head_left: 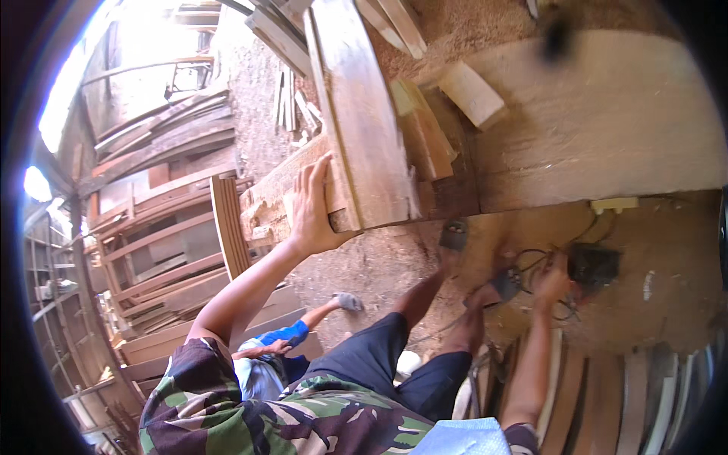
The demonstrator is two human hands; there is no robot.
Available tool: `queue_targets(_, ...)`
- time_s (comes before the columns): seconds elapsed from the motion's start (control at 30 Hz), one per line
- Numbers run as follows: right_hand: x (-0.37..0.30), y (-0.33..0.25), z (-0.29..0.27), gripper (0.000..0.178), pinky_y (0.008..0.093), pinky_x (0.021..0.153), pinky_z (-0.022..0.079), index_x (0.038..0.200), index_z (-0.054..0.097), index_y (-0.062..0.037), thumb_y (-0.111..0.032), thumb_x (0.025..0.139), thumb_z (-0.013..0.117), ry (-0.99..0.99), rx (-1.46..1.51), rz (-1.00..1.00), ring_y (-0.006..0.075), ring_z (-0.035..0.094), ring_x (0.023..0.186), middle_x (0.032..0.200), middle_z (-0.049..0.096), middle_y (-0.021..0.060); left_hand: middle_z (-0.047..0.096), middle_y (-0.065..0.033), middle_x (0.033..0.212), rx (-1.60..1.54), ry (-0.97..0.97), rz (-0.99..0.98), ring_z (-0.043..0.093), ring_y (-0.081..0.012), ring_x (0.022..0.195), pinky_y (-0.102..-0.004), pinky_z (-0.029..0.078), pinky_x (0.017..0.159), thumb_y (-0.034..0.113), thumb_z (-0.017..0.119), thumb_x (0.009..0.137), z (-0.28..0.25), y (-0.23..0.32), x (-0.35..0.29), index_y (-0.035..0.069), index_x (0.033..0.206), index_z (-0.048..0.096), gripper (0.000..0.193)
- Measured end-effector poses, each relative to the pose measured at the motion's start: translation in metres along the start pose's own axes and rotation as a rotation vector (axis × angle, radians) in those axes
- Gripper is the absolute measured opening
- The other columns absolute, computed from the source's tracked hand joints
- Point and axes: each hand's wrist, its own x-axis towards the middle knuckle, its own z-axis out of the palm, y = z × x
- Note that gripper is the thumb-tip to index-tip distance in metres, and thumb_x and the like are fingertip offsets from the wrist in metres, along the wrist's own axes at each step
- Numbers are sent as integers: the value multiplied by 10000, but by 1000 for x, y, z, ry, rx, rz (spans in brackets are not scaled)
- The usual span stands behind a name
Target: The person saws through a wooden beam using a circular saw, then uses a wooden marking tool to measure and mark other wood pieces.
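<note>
My left hand (311, 211) lies on the left end of the workbench, fingers stretched out and thumb spread. It rests beside the long edge of a wide wooden plank (364, 114), which lies across the bench. Low on the right, my right hand (552, 279) is closed beside a dark, boxy object (594, 264) with a black cable (531, 254) looping around it. What its fingers grip is too dark and blurred to make out. A short wood block (472, 95) and a brown wood offcut (425, 133) lie right of the plank.
A broad wooden board (599, 129) forms the bench top on the right. Stacked planks (167, 258) stand at the left, and upright boards (584, 387) at the lower right. Another person (265, 364) is at the lower left. A small pale-yellow piece (614, 204) sits at the bench edge.
</note>
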Motion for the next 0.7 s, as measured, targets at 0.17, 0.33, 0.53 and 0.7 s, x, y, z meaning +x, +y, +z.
queue_targets(0.17, 71, -237, -194, 345, 426, 842, 574, 1249, 717, -23, -88, 920, 796, 415, 408, -198, 356, 696, 971, 1097, 692, 175, 486, -216, 1408, -16, -15, 22, 465, -415, 1318, -563, 364, 1144, 382, 982, 589, -12, 1, 5, 55, 1649, 277, 1315)
queue_targets(0.33, 168, -328, -225, 485, 431, 885, 567, 1364, 690, -20, -171, 918, 805, 225, 196, -434, 349, 700, 1007, 1178, 729, 159, 520, -198, 1381, -48, -32, 51, 490, -391, 1317, -508, 360, 1159, 392, 963, 579, -15, -4, 13, 37, 1645, 314, 1298)
queue_targets(0.53, 183, -339, -246, 392, 323, 860, 561, 1315, 702, 21, -202, 999, 764, -106, 965, 98, 169, 699, 897, 1041, 748, 36, 537, -198, 1375, -209, 60, 106, 513, -391, 1294, -513, 379, 1152, 351, 914, 618, -30, 2, 17, 20, 1628, 342, 1206)
queue_targets(0.7, 142, -433, -294, 343, 300, 862, 555, 1294, 715, 19, -179, 1016, 750, -174, 1220, 180, 114, 675, 886, 1021, 739, 24, 564, -187, 1381, -168, -84, 86, 540, -367, 1285, -504, 385, 1132, 358, 864, 657, -42, -7, 16, 34, 1636, 359, 1148)
